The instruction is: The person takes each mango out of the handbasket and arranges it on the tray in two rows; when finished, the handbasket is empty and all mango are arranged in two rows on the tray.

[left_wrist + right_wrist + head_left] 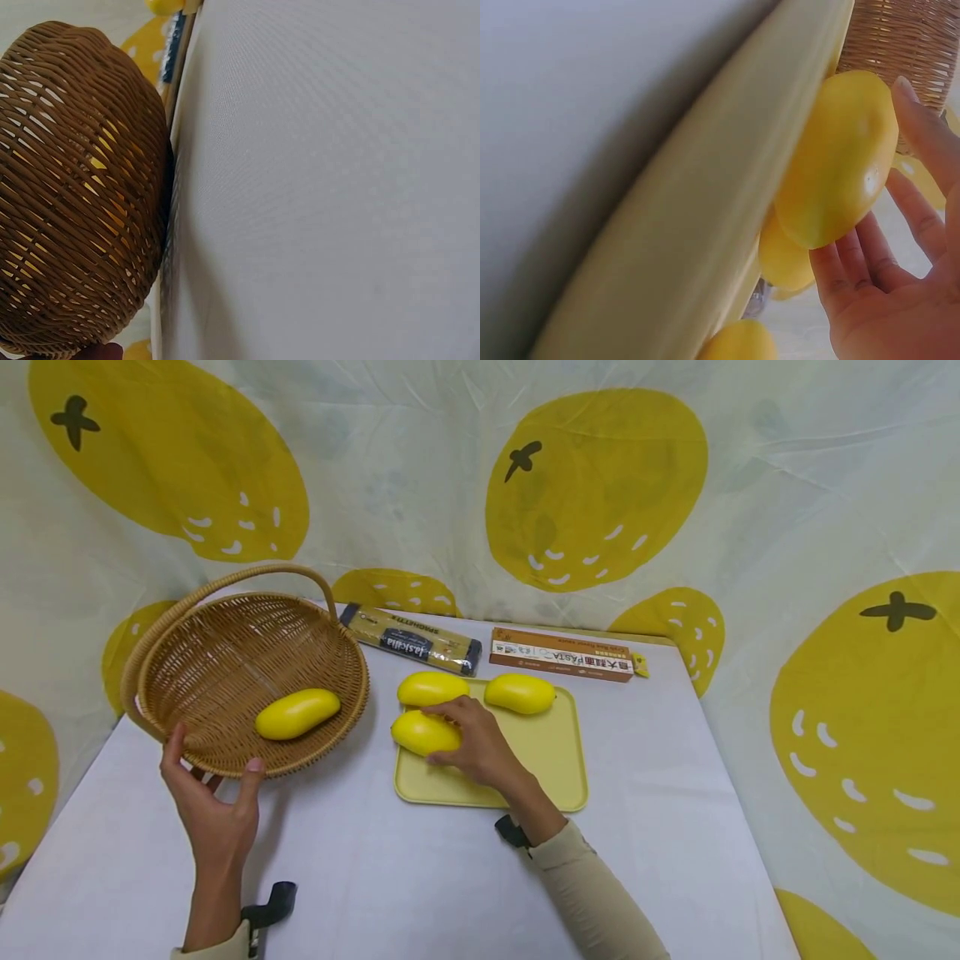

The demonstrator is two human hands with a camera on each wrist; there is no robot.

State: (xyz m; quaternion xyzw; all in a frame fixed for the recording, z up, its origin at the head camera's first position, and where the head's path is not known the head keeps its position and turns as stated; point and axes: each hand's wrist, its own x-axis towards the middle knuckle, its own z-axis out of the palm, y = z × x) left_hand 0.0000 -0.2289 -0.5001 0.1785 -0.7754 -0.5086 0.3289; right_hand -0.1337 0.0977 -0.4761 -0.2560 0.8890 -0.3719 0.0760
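Observation:
My left hand [217,818] grips the near rim of a brown wicker basket [247,618] with an arched handle, which tilts toward me. One yellow mango [297,714] lies inside it. The basket's woven side [75,187] fills the left of the left wrist view, a fingertip under it. My right hand [483,743] holds another mango [423,734] at the left of a pale yellow tray [525,777], its thumb and fingers at opposite sides of the fruit [840,157]. Two more mangoes lie at the tray's far side, one left [432,687] and one right [520,693].
Behind the tray lie a spaghetti packet [412,641] and a brown and white pasta box [561,654]. A white cloth [660,827] covers the table. A curtain with big yellow fruit prints [420,460] hangs close around the back and sides.

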